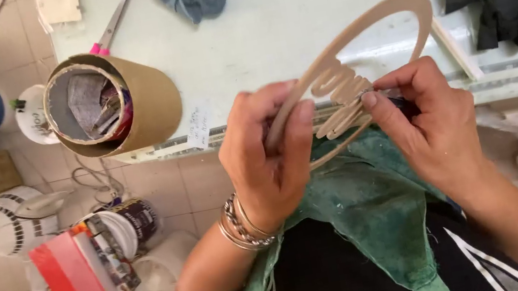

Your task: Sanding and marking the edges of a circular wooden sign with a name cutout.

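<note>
Pale wood, thin and flat: that is the cut-out hoop point(385, 13) I hold up over the edge of the light green table point(265, 16), above my lap. Its ring arcs away from me toward the upper right, and the long axis runs on a slant from lower left, near my left palm, up to the far right curve. A band of looping script-like cutwork crosses the ring's near part, between my hands. My left hand point(268, 158) grips the ring's left side, thumb on top and fingers curled shut around the rim. My right hand point(428, 116) pinches the right end of the cutwork, with something small and dark tucked in its fingers that I cannot make out. Green suede-like cloth point(367, 197) lies across my lap beneath the hoop. A cardboard tube point(149, 104) stuffed with scraps lies on the table's left corner, pink-handled scissors point(111, 29) just behind it
</note>
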